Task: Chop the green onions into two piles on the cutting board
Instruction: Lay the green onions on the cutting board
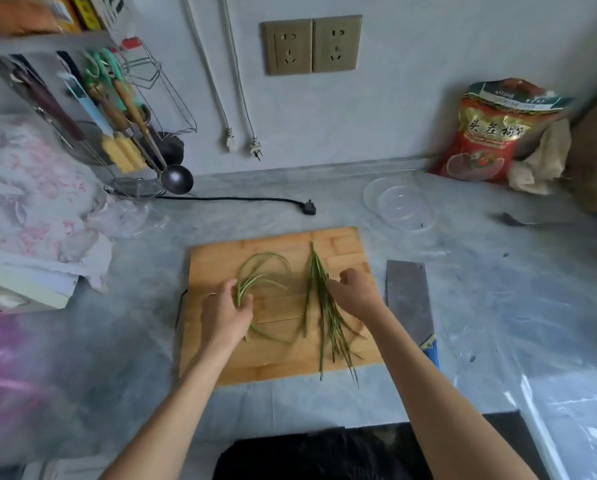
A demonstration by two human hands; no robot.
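The left hand (pixel 225 315) lies on the rectangular light-brown wooden cutting board (pixel 276 362), its fingers curled round the gathered ends of a bunch of thin curved green onion stalks (pixel 266 271); those stalks loop away from the fingers toward the far edge of the board and bend back round, one strand trailing below the hand toward the near side. The right hand (pixel 354 289) is on the same board, well apart from the left, its fingers bent and pinching a second bunch of long straight green onion stalks (pixel 324 317); this bunch runs from beyond the fingertips, under the hand, and on past the wrist, its tips overhanging the near edge of the board.

Just outside the right forearm, flat on the grey marbled countertop (pixel 134 323), lies a broad rectangular steel cleaver with a blue handle (pixel 409 299), touched by neither hand; farther out beyond the right hand sits a round clear plastic dish (pixel 399 204), and past it a red printed bag (pixel 487 133) leans on the wall. Beyond the left hand a black plug and cord (pixel 309 206) lie on the counter; farther out on that side stands a wire rack of hanging utensils (pixel 117 116).
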